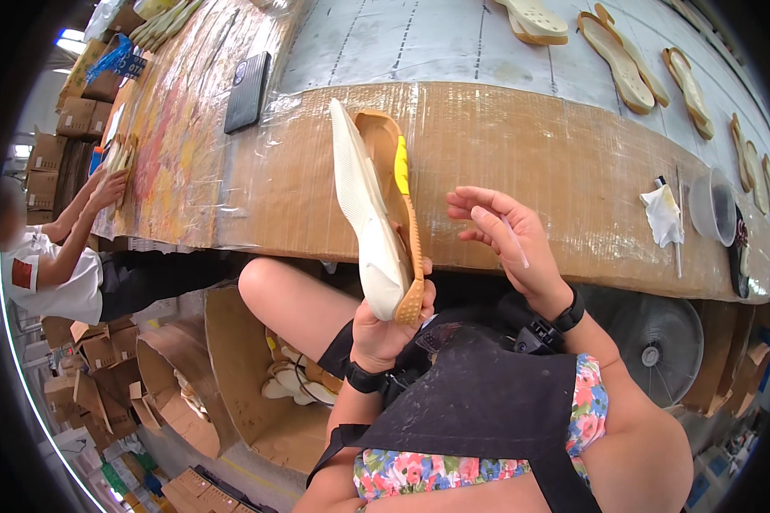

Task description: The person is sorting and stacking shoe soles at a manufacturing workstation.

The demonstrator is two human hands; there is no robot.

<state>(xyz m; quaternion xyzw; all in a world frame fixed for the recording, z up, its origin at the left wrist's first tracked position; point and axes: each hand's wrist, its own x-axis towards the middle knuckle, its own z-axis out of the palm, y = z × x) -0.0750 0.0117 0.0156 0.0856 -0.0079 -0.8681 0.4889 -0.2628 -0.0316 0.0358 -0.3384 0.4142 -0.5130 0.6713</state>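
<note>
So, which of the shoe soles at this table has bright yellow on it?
The sole in the person's left hand: a yellow patch marks its tan rim. The soles lying at the far right of the table show just cream and tan.

room over the bench [590,184] between right hand [520,235] and white cloth [661,215], plastic tub [720,205] farther right, shoe sole [366,209] blocking left

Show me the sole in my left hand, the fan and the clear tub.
Sole [370,218]: head view, on the middle of its white side.
Fan [651,354]: head view, on the hub of its round guard.
Tub [708,205]: head view, on its wall.
</note>
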